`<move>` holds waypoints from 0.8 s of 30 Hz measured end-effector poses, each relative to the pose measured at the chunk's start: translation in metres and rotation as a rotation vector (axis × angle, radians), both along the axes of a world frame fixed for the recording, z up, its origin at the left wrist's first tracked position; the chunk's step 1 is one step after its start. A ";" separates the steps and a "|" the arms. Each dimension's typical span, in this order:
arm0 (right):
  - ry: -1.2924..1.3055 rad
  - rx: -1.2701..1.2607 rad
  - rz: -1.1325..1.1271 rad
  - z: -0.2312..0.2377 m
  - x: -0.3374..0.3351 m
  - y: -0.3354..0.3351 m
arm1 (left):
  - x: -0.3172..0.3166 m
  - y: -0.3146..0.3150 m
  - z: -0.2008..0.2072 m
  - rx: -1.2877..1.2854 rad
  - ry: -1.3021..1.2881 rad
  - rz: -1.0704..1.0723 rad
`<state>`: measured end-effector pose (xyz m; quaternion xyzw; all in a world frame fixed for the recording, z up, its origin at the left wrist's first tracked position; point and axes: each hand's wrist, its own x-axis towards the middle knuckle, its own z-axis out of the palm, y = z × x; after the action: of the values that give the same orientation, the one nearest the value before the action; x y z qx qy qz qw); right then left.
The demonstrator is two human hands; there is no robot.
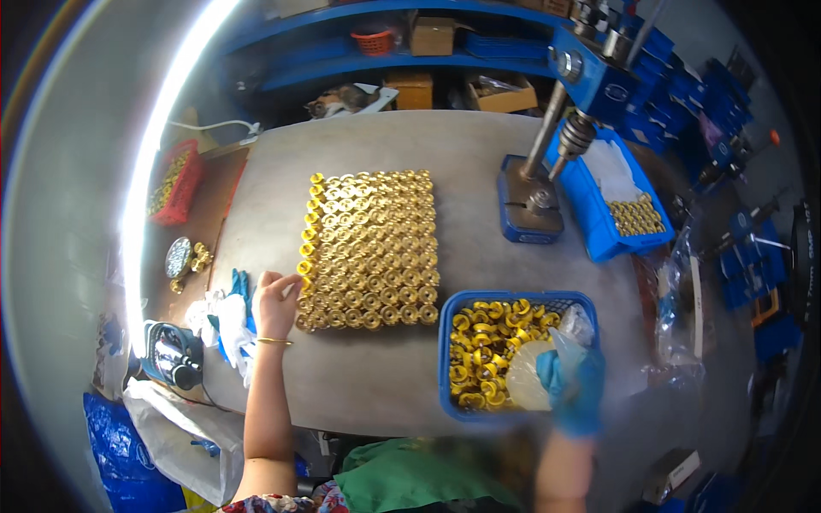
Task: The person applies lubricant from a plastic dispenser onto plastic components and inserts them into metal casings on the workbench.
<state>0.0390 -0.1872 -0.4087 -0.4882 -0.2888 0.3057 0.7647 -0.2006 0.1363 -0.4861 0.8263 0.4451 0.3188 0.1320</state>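
Observation:
A block of gold ring-shaped metal parts [376,248] stands in close rows on the grey table. Along its left edge runs a column of brighter yellow-gold parts [310,221]. My bare left hand [275,303] is at the lower end of that column, thumb and fingertips pinched on one yellow-gold part [304,268]. Over the right side of a blue plastic basket [444,376] is my blue-gloved right hand [571,389], smeared by motion. Loose yellow-gold parts [483,350] fill the basket. A pale translucent round piece [528,376] and a clear plastic bag [576,325] lie beside the glove.
A blue drill press [534,192] stands at the far right, beside a blue bin [611,244] of gold parts. At left are a red basket [190,184], cloths with gloves [227,321] and a dark glossy device [175,355]. Blue shelves [325,70] line the back.

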 end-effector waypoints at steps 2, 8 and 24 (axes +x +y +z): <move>0.007 -0.022 -0.022 0.004 -0.002 0.002 | 0.001 0.003 0.000 -0.041 0.001 0.038; 0.123 0.295 -0.037 0.012 0.016 -0.004 | 0.003 0.000 0.001 -0.074 0.070 0.119; 0.106 -0.049 -0.305 -0.006 0.016 -0.022 | 0.170 -0.170 0.064 -0.100 -0.064 -0.863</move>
<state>0.0549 -0.2092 -0.4143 -0.5282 -0.1629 0.2184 0.8042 -0.0311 -0.0334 -0.4223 0.9191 0.0693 0.2377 0.3066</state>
